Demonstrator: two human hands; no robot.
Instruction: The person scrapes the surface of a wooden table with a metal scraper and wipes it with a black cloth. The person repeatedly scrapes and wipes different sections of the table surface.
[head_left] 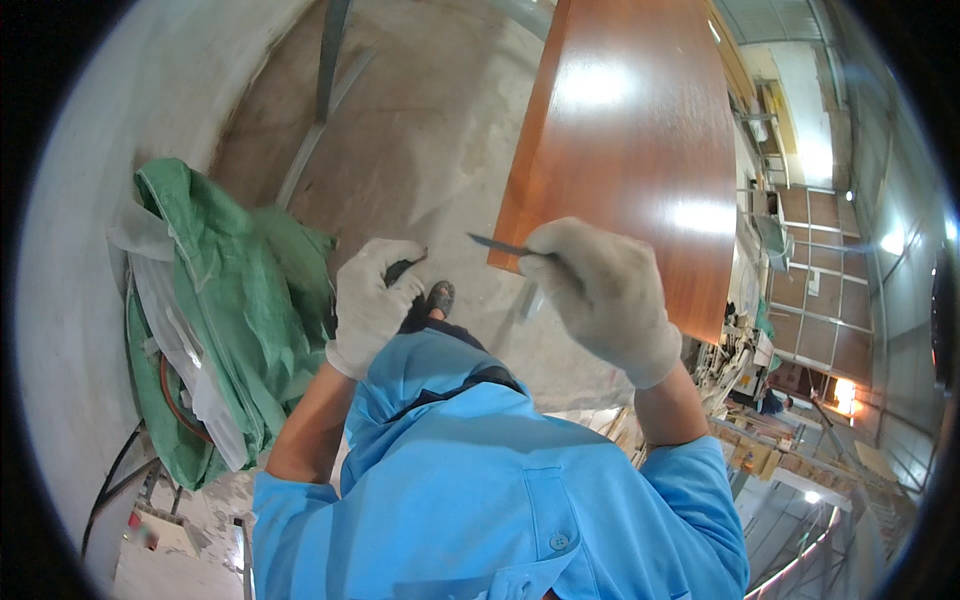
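Note:
My right hand (pixel 600 290), in a whitish work glove, is closed around a thin dark pointed blade (pixel 492 243). The blade sticks out toward the left, and any handle is hidden by the glove. My left hand (pixel 370 305), gloved alike, is curled with thumb and finger close together on a small dark piece (pixel 405 268) whose kind I cannot make out. The hands are apart, in front of my body. Just beyond the right hand lies a long glossy reddish-brown wooden panel (pixel 620 150), its near corner close to the blade.
To the left, a green tarp (pixel 235 310) and a whitish sheet (pixel 190 345) hang in a bundle. A metal post (pixel 330 60) stands on the concrete floor (pixel 440 130) ahead. Clutter (pixel 735 365) and shelving lie at the right; a pale wall (pixel 110 110) rises at left.

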